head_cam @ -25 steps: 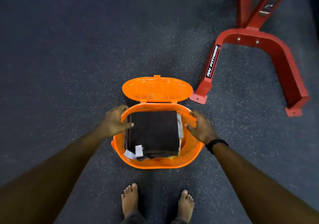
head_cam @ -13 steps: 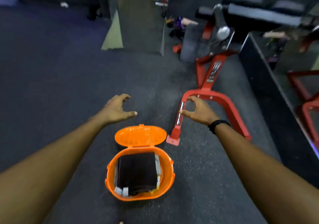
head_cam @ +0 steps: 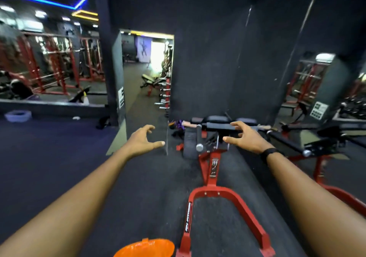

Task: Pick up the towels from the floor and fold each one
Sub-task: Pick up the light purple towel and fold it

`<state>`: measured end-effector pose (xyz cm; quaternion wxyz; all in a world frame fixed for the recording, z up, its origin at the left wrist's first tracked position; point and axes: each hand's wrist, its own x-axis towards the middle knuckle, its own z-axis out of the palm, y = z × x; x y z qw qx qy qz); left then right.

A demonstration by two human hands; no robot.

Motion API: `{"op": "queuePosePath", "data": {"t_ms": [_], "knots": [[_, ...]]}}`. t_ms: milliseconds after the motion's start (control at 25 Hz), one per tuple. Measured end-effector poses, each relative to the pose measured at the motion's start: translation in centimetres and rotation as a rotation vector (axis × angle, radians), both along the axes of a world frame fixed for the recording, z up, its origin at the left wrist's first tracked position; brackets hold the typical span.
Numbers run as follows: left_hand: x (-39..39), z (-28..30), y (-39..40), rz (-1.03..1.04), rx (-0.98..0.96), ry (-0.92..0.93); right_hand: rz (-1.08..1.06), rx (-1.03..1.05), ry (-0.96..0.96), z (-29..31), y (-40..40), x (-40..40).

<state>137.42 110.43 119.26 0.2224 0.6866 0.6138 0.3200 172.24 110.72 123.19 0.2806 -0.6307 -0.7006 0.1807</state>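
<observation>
My left hand (head_cam: 143,140) is stretched out in front of me, empty, with fingers loosely curled and the thumb pointing right. My right hand (head_cam: 244,137) is raised at the same height, also empty, fingers spread and slightly bent; a black band sits on its wrist. Only the orange lid (head_cam: 145,247) of the basket shows at the bottom edge; the folded dark towels inside it are out of view. No towel lies on the visible dark floor.
A red gym machine frame (head_cam: 213,193) with black pads (head_cam: 215,125) stands just ahead and right. A mirrored wall panel (head_cam: 118,90) and a doorway lie ahead. Racks stand to the left, and a pale bowl-like object (head_cam: 17,115) sits on the floor far left.
My view has swung up from the basket to the gym room. Both hands let go of the basket rim and rose, empty, out in front of me.
</observation>
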Motion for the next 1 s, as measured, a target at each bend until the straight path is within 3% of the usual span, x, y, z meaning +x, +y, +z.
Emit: {"op": "queuePosePath", "data": {"t_ms": [200,520,720,1000], "knots": [[3.8,4.8,0.4,-0.151,0.099,-0.013,-0.145,0.057,-0.053,5.1,-5.3,3.7],[13.8,8.8,-0.9,-0.605,0.158,0.056,-0.576,0.087,-0.116,7.7,-20.3,7.7],[22.3,9.7,-8.0,-0.94,0.2,0.021,-0.88,0.046,-0.1,7.2,-34.1,7.5],[32.4,9.1,-25.5,-1.429,0.18,-0.001,-1.369,-0.006,-0.13,7.5,-57.6,3.3]]}}
